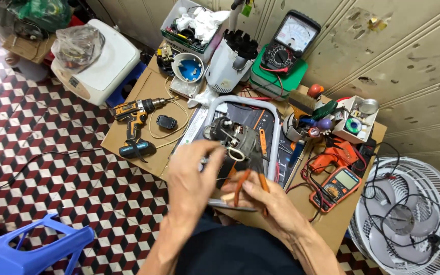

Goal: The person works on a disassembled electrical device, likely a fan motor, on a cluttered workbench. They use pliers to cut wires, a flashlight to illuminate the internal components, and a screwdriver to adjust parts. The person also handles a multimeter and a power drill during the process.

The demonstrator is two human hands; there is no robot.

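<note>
Near the front edge of the low cardboard-topped worktop (143, 91), both bare hands meet over a grey electric motor with a dark winding (232, 140). The left hand (192, 175) comes up from below with its wrist bent and its back toward the camera, fingers curled down onto the motor's near side; whether it grips the motor or only steadies it cannot be told, as the fingers are blurred. The right hand (268, 201) reaches in from the lower right, closed around the orange handles of a pair of pliers (250, 181), whose dark nose points up at the motor. The motor sits inside a white rounded-rectangle frame (276, 127) that lies on a dark mat at the worktop's middle.

Toward the left edge lies an orange and black cordless drill (136, 119). At the right front corner rests an orange digital multimeter (339, 186) with red and black leads, and at the back edge a black analogue meter with a white dial (291, 38) leans against the wall on a green box. A white fan housing (230, 61) stands beside it. Red, white and black patterned tiles (52, 153) cover the floor; a blue plastic stool (31, 249) stands at lower left, a white wire fan guard (408, 214) at lower right.
</note>
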